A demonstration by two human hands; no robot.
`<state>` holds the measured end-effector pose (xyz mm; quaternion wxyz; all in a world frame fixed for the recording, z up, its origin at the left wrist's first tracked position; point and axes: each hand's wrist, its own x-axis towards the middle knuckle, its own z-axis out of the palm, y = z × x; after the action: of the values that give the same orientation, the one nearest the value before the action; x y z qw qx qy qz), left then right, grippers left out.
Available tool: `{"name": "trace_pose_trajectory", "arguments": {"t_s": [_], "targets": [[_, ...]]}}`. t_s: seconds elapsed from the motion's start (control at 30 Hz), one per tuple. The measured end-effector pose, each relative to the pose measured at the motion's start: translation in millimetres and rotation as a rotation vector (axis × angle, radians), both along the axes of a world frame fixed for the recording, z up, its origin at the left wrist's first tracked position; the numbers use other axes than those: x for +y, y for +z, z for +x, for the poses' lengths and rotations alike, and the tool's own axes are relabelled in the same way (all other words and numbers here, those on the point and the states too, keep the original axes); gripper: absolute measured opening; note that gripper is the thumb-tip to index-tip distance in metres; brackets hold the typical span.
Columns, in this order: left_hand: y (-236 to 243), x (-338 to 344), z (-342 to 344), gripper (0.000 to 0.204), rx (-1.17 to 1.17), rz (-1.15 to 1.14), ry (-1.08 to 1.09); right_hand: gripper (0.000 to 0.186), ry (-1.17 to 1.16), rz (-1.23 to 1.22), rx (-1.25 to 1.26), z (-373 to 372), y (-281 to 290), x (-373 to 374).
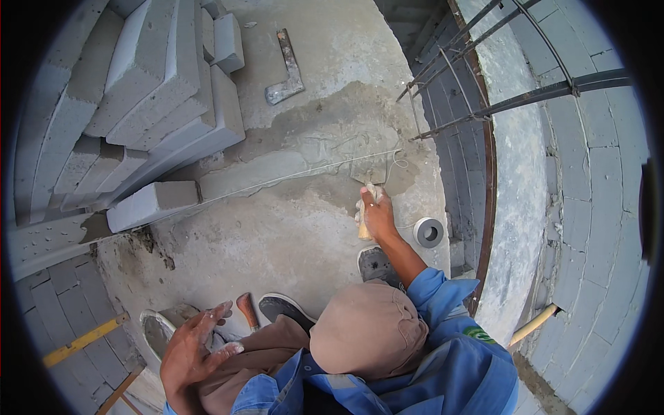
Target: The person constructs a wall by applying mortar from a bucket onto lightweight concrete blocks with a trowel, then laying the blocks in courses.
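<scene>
My right hand (377,213) grips the wooden handle of a trowel (374,173). Its blade touches the right end of a wet grey mortar strip (259,178) spread across the concrete floor. A thin white string (297,169) runs along the strip, from a light grey block (153,205) at the left to a loose curl beside the trowel. Close to my right forearm lies a round grey spool (428,232). My left hand (194,346), dusted with mortar, hangs by my knee with its fingers apart, holding nothing. Near it are a bucket (156,330) and a wooden tool handle (247,310).
Stacked light grey blocks (149,76) fill the upper left. An L-shaped metal tool (285,72) lies on the floor beyond the mortar. Steel rebar (512,104) juts in from the right, over the slab's edge. A yellow level-like bar (86,339) is at lower left.
</scene>
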<state>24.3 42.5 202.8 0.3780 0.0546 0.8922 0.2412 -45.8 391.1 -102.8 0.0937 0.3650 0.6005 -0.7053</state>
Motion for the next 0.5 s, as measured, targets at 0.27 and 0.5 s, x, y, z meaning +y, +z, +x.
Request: {"name": "trace_pose_trajectory", "arguments": {"t_s": [0.27, 0.5], "targets": [[1, -2, 4, 0.075, -0.017, 0.015, 0.018, 0.032, 0.258, 0.311, 0.017, 21, -10, 6], [1, 1, 1, 0.076, -0.013, 0.019, 0.019, 0.039, 0.277, 0.308, -0.033, 2, 0, 26]]}}
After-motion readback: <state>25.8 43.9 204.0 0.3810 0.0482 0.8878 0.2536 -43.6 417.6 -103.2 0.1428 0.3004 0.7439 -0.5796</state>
